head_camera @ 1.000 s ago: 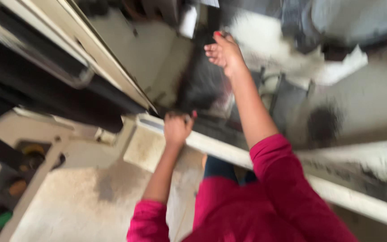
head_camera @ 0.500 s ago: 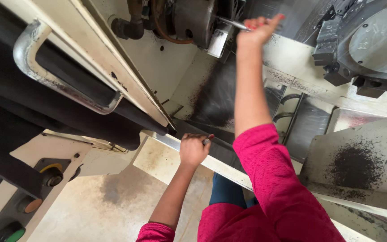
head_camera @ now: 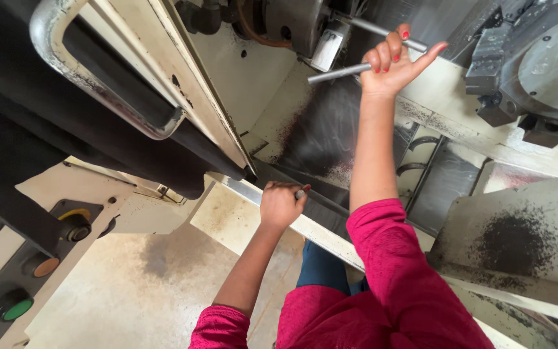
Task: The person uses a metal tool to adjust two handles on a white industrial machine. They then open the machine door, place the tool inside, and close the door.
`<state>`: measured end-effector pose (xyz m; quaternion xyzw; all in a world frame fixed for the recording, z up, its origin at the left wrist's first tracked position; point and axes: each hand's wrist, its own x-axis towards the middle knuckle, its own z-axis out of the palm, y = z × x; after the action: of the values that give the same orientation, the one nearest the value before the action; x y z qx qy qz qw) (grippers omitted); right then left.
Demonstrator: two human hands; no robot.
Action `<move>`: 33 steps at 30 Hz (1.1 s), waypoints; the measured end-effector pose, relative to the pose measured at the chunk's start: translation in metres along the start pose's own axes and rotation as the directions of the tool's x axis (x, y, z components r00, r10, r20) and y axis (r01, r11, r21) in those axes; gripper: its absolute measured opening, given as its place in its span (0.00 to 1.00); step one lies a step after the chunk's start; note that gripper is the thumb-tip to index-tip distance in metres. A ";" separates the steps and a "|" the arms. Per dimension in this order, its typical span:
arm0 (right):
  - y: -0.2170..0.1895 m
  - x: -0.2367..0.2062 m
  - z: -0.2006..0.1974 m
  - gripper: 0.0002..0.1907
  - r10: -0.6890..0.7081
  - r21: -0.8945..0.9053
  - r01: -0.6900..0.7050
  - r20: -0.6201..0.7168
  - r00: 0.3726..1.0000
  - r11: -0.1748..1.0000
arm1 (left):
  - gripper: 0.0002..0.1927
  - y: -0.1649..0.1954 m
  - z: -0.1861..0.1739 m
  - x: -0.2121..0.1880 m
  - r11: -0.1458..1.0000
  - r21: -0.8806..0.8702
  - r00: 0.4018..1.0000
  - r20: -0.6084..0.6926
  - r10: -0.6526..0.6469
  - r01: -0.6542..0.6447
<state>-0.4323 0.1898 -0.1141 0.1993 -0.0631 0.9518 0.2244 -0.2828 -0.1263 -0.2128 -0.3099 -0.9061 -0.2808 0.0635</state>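
So my right hand (head_camera: 392, 61) is up inside the machine, fingers curled tight around a grey metal bar (head_camera: 340, 73) that sticks out to the left of the fist, pinky flicked out. The chuck (head_camera: 298, 22) sits just above and left of that grip. My left hand (head_camera: 281, 205) is down low, closed on a small metal piece (head_camera: 299, 193), resting on the machine's front ledge (head_camera: 318, 232).

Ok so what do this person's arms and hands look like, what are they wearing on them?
Both arms are bare from the wrist to past the elbow, with bright pink-red sleeves pushed up on the upper arms. No gloves, watch or bracelets show. The right hand has red-painted fingernails; a red nail also shows on the left hand. The sleeve fabric looks plain, without any pattern.
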 end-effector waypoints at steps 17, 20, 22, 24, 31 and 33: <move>0.047 0.012 0.038 0.24 0.103 -0.181 -0.142 -0.212 0.972 0.973 | 0.14 0.007 -0.002 0.004 0.999 0.009 0.997 0.063 -0.046 0.046; 0.047 0.009 0.048 0.24 0.084 -0.199 -0.130 -0.220 0.972 0.971 | 0.14 0.009 -0.002 0.004 0.998 0.020 0.997 0.064 -0.053 0.052; 0.045 0.006 0.052 0.24 0.096 -0.206 -0.149 -0.247 0.964 0.967 | 0.15 0.011 -0.002 0.002 0.997 0.028 0.994 0.080 -0.075 0.073; 0.042 0.003 0.058 0.24 0.105 -0.225 -0.169 -0.272 0.956 0.960 | 0.17 0.012 -0.002 0.000 0.995 0.038 0.992 0.087 -0.092 0.089; 0.035 -0.016 0.095 0.31 0.098 -0.307 -0.277 -0.489 0.867 0.911 | 0.16 0.017 -0.003 -0.007 0.995 0.060 0.996 0.048 -0.077 0.074; 0.037 -0.039 0.105 0.33 0.098 -0.319 -0.313 -0.543 0.834 0.895 | 0.15 0.018 -0.003 -0.008 0.996 0.072 0.997 0.045 -0.064 0.061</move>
<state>-0.3806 0.1192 -0.0354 -0.1193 -0.2128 0.9560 0.1627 -0.2656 -0.1204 -0.2044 -0.2856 -0.9259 -0.2432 0.0441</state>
